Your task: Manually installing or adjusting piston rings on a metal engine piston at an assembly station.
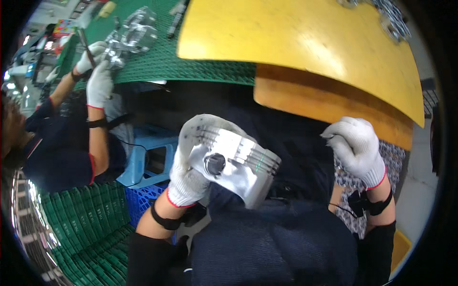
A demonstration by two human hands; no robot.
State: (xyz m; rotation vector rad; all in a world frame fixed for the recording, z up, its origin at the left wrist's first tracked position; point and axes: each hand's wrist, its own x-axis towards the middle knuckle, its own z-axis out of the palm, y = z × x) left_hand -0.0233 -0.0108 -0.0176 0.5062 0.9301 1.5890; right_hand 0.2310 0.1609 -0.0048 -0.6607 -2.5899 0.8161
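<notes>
A shiny silver piston [241, 167] with ring grooves around its crown and a dark round pin hole in its side is held tilted in front of my body. My left hand [191, 148], in a white knit glove, is closed around its left and upper side. My right hand [355, 145], gloved the same way, hovers apart from the piston near the yellow board's lower edge. Its fingers are curled together with the thumb; whatever they hold, if anything, is too small to make out.
A yellow board [296, 33] overlaps an orange-brown board [329, 95] on the green mesh bench [205, 69]. Metal rings [393, 21] lie upper right. At left, a co-worker's gloved hands [99, 83] work with a tool by shiny metal parts [138, 31]. Below are a blue stool [138, 164] and green crates [86, 229].
</notes>
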